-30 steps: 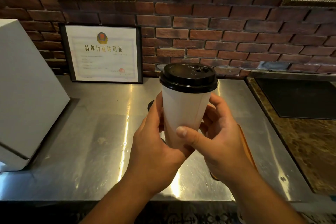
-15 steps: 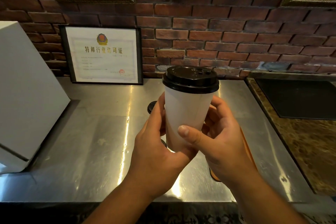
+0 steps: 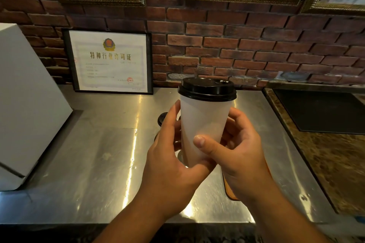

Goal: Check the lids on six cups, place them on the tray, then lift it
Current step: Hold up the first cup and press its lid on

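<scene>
While gripping cup [image 3: 203, 124] in left hand [image 3: 169, 167] and right hand [image 3: 241, 156], eased lower toward counter [image 3: 98, 154], lid [image 3: 207, 89] seated, likely tray-bound.

Left hand [image 3: 169, 165]: showing bare from fingers to wrist.
Right hand [image 3: 239, 160]: showing bare, its thumbnail looking short and rounded.
Forearms [image 3: 138, 221]: 2, both showing bare up to the frame edge.
</scene>
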### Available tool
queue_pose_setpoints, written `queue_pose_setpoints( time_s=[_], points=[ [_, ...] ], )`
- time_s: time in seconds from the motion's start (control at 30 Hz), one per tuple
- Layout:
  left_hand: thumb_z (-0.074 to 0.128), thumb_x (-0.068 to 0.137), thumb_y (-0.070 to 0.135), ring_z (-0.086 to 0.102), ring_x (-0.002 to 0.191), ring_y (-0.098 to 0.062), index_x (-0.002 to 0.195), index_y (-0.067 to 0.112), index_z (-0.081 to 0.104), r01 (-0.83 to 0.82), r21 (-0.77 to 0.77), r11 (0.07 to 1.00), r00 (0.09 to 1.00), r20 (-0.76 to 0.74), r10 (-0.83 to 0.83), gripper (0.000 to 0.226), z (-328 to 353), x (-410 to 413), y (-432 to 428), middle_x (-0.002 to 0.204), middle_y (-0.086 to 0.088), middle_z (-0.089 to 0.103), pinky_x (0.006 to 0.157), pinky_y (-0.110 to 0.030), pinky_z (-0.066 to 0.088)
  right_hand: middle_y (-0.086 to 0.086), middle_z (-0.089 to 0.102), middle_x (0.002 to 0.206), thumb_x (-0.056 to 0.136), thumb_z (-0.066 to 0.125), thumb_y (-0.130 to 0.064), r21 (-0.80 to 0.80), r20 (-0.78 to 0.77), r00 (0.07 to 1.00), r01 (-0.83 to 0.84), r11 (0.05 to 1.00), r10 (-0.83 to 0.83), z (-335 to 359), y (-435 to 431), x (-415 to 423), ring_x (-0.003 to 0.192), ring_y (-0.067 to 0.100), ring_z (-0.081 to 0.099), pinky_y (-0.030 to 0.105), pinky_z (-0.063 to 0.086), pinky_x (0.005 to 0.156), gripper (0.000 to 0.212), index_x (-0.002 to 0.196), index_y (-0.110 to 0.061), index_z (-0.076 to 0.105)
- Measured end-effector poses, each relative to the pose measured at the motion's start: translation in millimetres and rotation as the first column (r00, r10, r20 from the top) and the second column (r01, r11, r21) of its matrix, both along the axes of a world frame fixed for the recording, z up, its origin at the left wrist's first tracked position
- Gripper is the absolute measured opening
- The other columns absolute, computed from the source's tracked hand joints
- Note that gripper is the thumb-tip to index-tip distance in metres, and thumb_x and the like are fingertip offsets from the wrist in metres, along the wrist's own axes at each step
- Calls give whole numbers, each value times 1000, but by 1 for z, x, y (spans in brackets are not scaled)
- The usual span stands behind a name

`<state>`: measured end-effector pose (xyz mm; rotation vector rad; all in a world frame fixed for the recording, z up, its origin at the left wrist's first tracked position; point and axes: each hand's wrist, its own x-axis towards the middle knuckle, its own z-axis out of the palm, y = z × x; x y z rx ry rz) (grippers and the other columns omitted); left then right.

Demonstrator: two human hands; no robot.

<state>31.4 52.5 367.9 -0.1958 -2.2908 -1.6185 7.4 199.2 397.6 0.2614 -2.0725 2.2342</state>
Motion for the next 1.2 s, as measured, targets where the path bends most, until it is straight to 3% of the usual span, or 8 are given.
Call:
queue_pose_setpoints(
  time_s=[0.13, 0.3, 0.4, 0.6, 0.7, 0.83, 1.2],
  points=[
    [83, 72, 68, 54, 123, 14, 154, 68, 16, 4, 27, 1000, 1000, -5, -4, 106, 2, -2, 0, 136, 42, 52, 75, -1, 48, -7, 70, 130, 61, 90, -45, -15, 19, 1000, -8, 1000, 8, 1, 1, -2, 120, 17, 69, 32, 64, 85, 89, 141, -33, 54],
    [82, 69, 68, 57, 125, 6, 152, 71, 15, 32, 28, 999, 999, 28, -33, 107, 2, -2, -2, 137, 38, 53, 81, -9, 55, -4, 72, 126, 64, 91, -43, -21, 7, 1000, 16, 1000, -16, 0, 3, -2, 118, 20, 70, 36, 65, 86, 81, 137, -32, 59],
    [83, 65, 71, 56, 123, 11, 148, 72, 18, 27, 45, 999, 999, 44, -29, 106, 1, -2, -3, 136, 41, 52, 76, -6, 53, -5, 71, 127, 63, 92, -44, -8, 2, 999, 37, 999, -37, 0, 1, -2, 119, 19, 70, 38, 65, 87, 81, 137, -35, 58],
    [70, 58, 94, 56, 119, 16, 138, 77, 25, 8, 90, 996, 999, 44, -12, 94, 3, -1, -3, 131, 45, 54, 72, -3, 49, -10, 71, 124, 61, 93, -42, -19, -28, 999, 39, 999, -39, 0, 0, -2, 117, 14, 69, 31, 64, 82, 79, 132, -39, 59],
    [69, 58, 95, 56, 120, 15, 139, 75, 26, 3, 97, 995, 1000, 28, -6, 94, 4, 0, -4, 132, 44, 54, 74, -2, 49, -11, 71, 124, 61, 93, -41, -33, -24, 999, 21, 999, -22, 0, -1, -2, 117, 12, 69, 26, 63, 80, 78, 131, -41, 58],
    [68, 59, 96, 57, 120, 14, 139, 75, 26, -4, 82, 997, 999, 35, 1, 93, 4, 0, -6, 132, 44, 53, 76, -4, 50, -9, 72, 124, 65, 90, -40, -49, -2, 1000, -8, 999, 8, 0, -1, -2, 116, 12, 70, 26, 63, 79, 77, 135, -35, 58],
    [74, 67, 89, 60, 118, 12, 139, 72, 30, 16, 116, 993, 998, 58, -22, 86, -2, -5, -11, 131, 40, 57, 75, -7, 53, -10, 73, 123, 64, 92, -41, -16, -31, 999, 29, 999, -30, -4, -2, -1, 117, 13, 70, 29, 64, 84, 73, 130, -40, 61]
  ],
)
